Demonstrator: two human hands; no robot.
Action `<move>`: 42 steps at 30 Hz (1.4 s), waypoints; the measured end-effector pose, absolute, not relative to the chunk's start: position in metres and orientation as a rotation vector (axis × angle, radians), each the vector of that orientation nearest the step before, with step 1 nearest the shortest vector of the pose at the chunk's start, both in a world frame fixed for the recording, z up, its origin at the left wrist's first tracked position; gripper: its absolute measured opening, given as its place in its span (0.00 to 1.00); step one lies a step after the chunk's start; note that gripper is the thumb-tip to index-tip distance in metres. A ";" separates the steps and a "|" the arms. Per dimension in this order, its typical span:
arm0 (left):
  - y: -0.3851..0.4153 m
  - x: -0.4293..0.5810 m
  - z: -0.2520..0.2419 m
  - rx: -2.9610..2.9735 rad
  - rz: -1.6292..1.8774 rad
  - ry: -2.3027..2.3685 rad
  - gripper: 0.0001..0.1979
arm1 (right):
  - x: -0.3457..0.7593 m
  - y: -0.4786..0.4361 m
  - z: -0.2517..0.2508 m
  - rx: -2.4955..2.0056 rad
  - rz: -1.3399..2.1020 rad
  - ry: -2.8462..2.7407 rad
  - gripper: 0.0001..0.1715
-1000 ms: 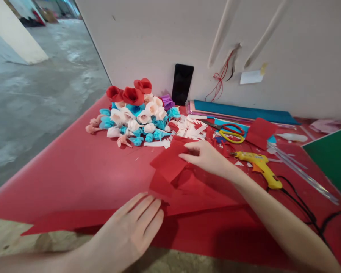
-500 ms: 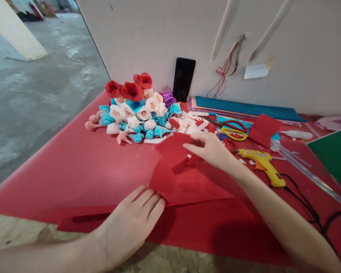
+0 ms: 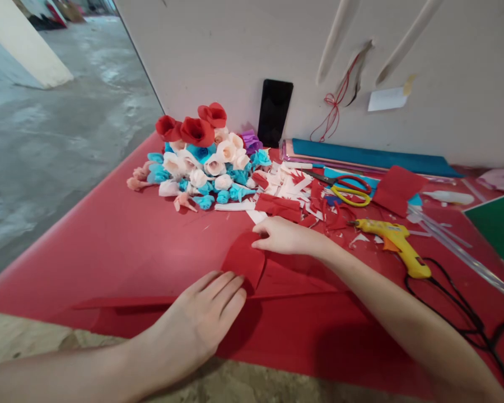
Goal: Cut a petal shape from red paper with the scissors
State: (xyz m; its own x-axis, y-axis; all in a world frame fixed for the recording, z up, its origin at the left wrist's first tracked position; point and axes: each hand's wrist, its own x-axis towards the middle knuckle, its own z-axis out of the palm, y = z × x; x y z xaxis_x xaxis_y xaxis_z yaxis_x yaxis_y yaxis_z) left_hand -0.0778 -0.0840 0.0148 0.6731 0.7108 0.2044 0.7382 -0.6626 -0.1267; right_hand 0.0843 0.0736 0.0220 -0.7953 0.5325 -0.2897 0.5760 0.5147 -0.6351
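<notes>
A small red paper piece (image 3: 244,254) lies near the front of the red table (image 3: 109,246). My right hand (image 3: 279,236) pinches its upper right edge between thumb and fingers. My left hand (image 3: 210,310) lies flat, fingertips on the lower edge of that piece and palm over a larger red sheet (image 3: 294,324) along the table's front edge. Beyond my right hand are red and white paper scraps (image 3: 279,207). Scissors (image 3: 350,190) with red and yellow handles rest behind the scraps.
Paper flowers (image 3: 201,162) are heaped at the back left. A black phone (image 3: 275,112) leans on the wall. To the right are a yellow glue gun (image 3: 397,240) with its black cord, a red paper square (image 3: 399,190), clear sticks and a white bottle (image 3: 449,197).
My right hand has moved left and down toward my left hand, with the red paper folded or drawn nearer. Scraps behind it are now uncovered. My left hand has hardly moved.
</notes>
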 end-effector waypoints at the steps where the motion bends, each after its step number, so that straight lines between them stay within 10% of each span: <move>1: -0.083 -0.078 0.014 -2.690 -0.206 -1.174 0.20 | 0.084 0.073 0.023 0.985 -1.151 2.681 0.16; 42: -0.014 -0.084 0.026 -2.918 -0.128 -1.731 0.10 | 0.215 -0.017 -0.009 1.784 -0.806 2.969 0.07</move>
